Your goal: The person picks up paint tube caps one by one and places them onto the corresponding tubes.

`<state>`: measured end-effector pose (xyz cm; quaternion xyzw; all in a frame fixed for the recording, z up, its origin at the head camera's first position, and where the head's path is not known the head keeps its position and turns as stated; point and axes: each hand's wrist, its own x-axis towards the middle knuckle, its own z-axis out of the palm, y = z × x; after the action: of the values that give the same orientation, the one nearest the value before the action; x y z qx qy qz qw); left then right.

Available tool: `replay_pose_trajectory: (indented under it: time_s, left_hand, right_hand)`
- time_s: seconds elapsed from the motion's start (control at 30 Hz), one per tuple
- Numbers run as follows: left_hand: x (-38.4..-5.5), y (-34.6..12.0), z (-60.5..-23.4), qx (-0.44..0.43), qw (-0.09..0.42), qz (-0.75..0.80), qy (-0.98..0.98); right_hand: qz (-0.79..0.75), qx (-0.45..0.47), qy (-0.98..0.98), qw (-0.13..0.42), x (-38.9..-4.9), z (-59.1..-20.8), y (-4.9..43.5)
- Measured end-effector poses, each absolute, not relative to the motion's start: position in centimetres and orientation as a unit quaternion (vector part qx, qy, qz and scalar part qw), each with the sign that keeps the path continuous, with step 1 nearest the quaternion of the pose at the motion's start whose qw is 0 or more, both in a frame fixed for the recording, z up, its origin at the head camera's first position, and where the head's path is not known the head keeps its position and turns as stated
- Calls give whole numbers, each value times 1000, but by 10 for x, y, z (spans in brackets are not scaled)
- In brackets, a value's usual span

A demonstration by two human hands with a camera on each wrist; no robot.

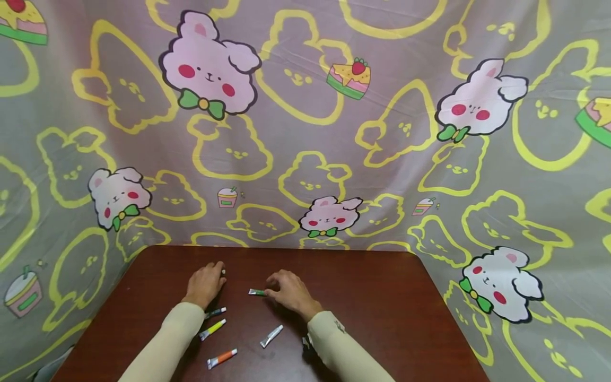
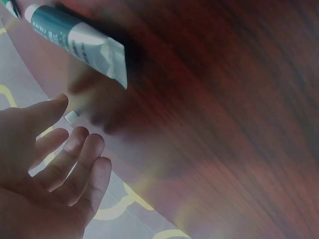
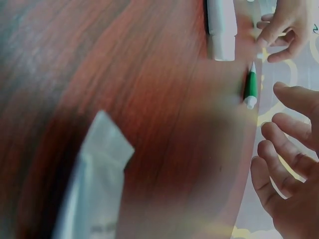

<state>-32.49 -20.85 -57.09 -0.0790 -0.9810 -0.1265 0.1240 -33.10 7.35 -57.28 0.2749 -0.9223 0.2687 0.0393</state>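
Observation:
My left hand (image 1: pixel 205 284) is over the left part of the table, fingers loosely bent and holding nothing. A small white end of something (image 2: pixel 71 117) shows just past its fingertips in the left wrist view. Behind that hand lies a dark teal paint tube (image 2: pixel 75 40) with a silvery crimped end. My right hand (image 1: pixel 288 292) hovers by a green paint tube (image 1: pixel 256 292); the right wrist view shows a gap between its relaxed fingers and the green tube (image 3: pixel 250 87). A white-and-silver tube (image 1: pixel 272 336) lies between the forearms.
Nearer the front lie a yellow tube (image 1: pixel 212 330) and an orange tube (image 1: pixel 222 359). A dark object (image 1: pixel 306 345) sits beside the right sleeve, partly hidden. The brown table (image 1: pixel 372 297) ends at a patterned cloth (image 1: pixel 305 132) on the back and sides.

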Motion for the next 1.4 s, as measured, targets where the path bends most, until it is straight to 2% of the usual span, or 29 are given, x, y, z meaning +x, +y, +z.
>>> replay_pose_trajectory:
  time_s: [0.5,0.8,1.03,1.4]
  left_hand:
    - [-334,-201,-569,-58,92,-122,-987]
    - [-337,-199,-571,-63,91,-101,-989]
    - [-337,-199,-568,-62,93,-92,-989]
    - [-337,-200,-572,-78,111,-75,-988]
  right_hand:
    - [223,267,-937,22,-329,-576,62]
    - [197,285,-937,45,-328,-582,58]
    - [201,272,-940,42,-329,-587,56]
    - [242,280,-927,57,-329,-597,56]
